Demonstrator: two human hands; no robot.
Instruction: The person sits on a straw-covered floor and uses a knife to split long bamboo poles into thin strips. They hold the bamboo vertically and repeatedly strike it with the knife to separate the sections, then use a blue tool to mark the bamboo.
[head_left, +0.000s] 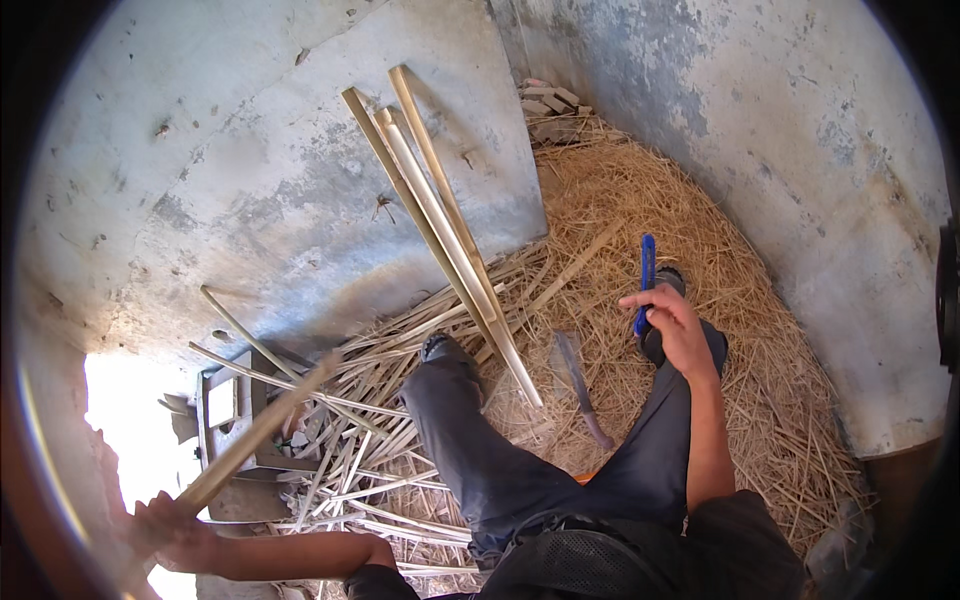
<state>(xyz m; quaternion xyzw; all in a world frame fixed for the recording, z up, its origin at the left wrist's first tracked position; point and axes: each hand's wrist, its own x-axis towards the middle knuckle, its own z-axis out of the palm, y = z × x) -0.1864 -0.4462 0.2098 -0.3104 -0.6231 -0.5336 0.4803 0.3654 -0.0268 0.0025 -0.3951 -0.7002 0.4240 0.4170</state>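
At the lower left, my left hand is closed around a long bamboo strip, whose far end slants up and to the right. My right hand holds a blue utility knife upright between the fingers, above my right shoe. Whether its blade is out I cannot tell. Between my legs a long-bladed knife lies on the straw-covered floor, its handle toward me. Several split bamboo lengths lean against the wall ahead, their lower ends near my left foot.
Loose bamboo strips lie heaped on the left. Beside them stands a box-like object near a bright opening. Straw-like shavings cover the floor to the right wall. Bricks are piled in the far corner.
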